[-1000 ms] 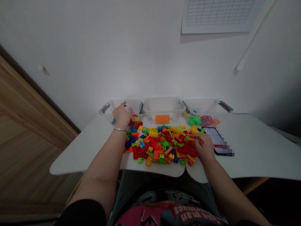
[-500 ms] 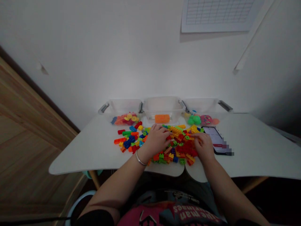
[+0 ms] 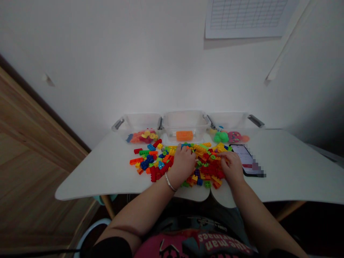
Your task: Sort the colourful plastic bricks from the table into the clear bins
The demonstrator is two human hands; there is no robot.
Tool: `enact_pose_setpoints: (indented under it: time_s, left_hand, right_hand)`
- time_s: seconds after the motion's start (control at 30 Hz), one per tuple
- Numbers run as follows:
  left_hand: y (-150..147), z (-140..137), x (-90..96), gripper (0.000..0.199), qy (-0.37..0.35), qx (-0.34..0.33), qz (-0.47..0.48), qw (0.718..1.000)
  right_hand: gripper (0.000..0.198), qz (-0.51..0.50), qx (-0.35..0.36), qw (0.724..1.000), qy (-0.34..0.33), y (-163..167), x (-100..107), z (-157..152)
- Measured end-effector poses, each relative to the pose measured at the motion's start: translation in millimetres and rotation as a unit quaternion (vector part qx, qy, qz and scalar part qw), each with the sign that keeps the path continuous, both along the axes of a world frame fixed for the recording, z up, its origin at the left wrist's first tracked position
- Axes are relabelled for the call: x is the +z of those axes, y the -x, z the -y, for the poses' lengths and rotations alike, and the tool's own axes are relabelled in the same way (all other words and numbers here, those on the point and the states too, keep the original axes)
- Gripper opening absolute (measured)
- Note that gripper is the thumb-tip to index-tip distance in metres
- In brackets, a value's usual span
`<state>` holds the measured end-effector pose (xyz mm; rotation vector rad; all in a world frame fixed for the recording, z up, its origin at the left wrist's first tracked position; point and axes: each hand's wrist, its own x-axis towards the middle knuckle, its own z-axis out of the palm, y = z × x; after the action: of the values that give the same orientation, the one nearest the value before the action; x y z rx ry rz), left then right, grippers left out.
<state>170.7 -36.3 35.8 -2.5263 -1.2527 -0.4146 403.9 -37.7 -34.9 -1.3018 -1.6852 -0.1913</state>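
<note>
A pile of plastic building blocks (image 3: 206, 168) in red, yellow, orange, green and blue lies spread on the white table. Over the middle of it is my left hand (image 3: 185, 163), its fingers curled down among the blocks; whatever is under the fingertips is hidden. At the pile's right edge rests my right hand (image 3: 231, 166), index finger and thumb apart, touching or just above the blocks, with nothing visible between them. Left of my left hand lie red blocks (image 3: 158, 173) and a dark blue block (image 3: 147, 163).
Behind the pile stand three clear bins: the left bin (image 3: 142, 120) with mixed coloured pieces, the middle bin (image 3: 186, 118) with an orange block (image 3: 184, 135), the right bin (image 3: 231, 120) with soft-looking toys. A phone (image 3: 245, 161) lies right of my right hand on the table (image 3: 290, 168).
My left hand has shifted right and slightly toward me, its fingers more curled, uncovering red blocks to its left. My right hand has stayed almost in place.
</note>
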Motion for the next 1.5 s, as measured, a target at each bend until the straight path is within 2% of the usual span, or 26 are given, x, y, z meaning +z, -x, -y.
enact_pose_setpoints:
  time_s: [0.3,0.47,0.73,0.83,0.97,1.1,1.2,1.3,1.4,1.5]
  left_hand:
    - [-3.8,-3.9,-1.4,0.011,-0.002,-0.007,-0.011,1.000]
    - [-0.7,-7.0,0.9,0.018,0.016,-0.005,0.001,1.000]
    - [7.8,-9.8,4.8,0.017,0.052,-0.004,0.035,0.998]
    - [11.5,-11.6,9.6,0.019,0.078,-0.005,0.089,0.993]
    - [17.6,-12.5,16.1,0.019,0.123,0.001,0.222,0.967]
    - [22.0,-7.9,19.7,0.018,0.180,-0.019,0.363,0.914]
    - [22.2,-1.0,22.4,0.024,0.247,-0.025,0.437,0.865]
    - [19.9,6.7,25.5,0.033,0.294,-0.015,0.475,0.829]
    - [17.5,13.1,27.5,0.039,0.308,-0.014,0.485,0.819]
    - [20.9,17.8,27.1,0.038,0.284,-0.019,0.472,0.834]
  right_hand:
    - [0.021,0.001,0.001,1.000,-0.002,-0.9,-0.8,-1.5]
    - [0.021,0.001,0.004,1.000,-0.005,-0.9,-0.1,-1.4]
    - [0.021,0.007,0.001,1.000,-0.014,0.4,1.2,-0.2]
    - [0.021,0.008,-0.001,1.000,-0.006,0.1,0.8,-0.2]
    - [0.021,0.003,-0.013,1.000,-0.011,1.6,6.5,3.1]
    - [0.020,0.009,-0.004,1.000,-0.014,12.6,25.8,9.5]
    - [0.022,0.008,0.065,0.998,0.012,28.9,45.3,13.5]
    - [0.034,0.005,0.154,0.987,0.034,47.6,61.8,16.6]
    - [0.034,0.022,0.227,0.973,0.038,63.5,70.7,20.1]
    - [0.025,0.025,0.244,0.969,0.035,73.1,71.1,23.0]
